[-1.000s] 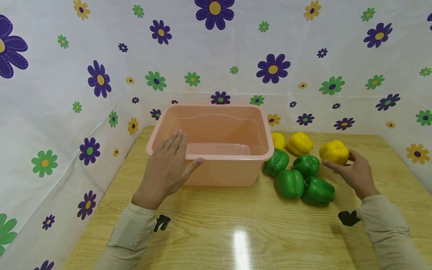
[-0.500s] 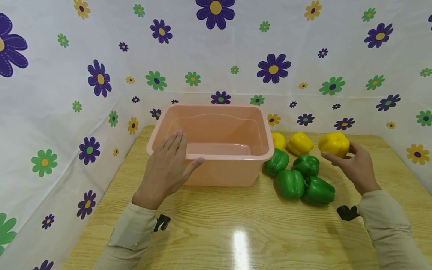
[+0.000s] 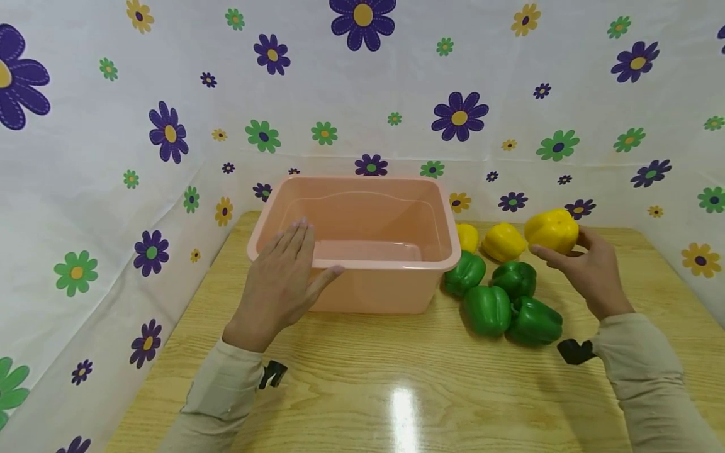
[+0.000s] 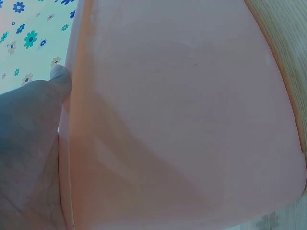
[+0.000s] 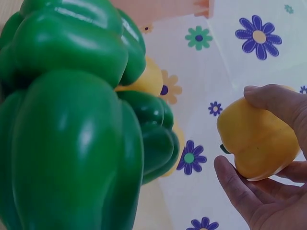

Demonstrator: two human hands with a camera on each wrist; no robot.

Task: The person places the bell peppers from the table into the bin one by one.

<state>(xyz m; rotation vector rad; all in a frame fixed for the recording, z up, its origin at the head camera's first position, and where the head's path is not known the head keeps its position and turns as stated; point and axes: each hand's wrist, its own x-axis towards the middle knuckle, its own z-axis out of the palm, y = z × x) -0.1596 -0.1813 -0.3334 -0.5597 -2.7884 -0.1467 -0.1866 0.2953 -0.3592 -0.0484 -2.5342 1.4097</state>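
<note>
A yellow bell pepper (image 3: 552, 230) is held in my right hand (image 3: 597, 270), thumb on one side and fingers on the other, raised off the table. In the right wrist view the same yellow bell pepper (image 5: 259, 134) shows its small dark stem. My left hand (image 3: 277, 283) lies with straight fingers over the near-left rim of a pink plastic tub (image 3: 374, 289). The left wrist view has the thumb along the rim, with the tub's outer wall (image 4: 192, 105) filling most of it. No peppers show inside the tub.
Right of the tub, several green bell peppers (image 3: 487, 309) lie close together. Behind them are another yellow pepper (image 3: 503, 241) and a second one (image 3: 467, 238) partly hidden by the tub. A flowered sheet (image 3: 340, 82) hangs behind the wooden table (image 3: 340, 390).
My right hand has lifted the yellow bell pepper off the table and carried it slightly left. My left hand has stayed on the tub rim.
</note>
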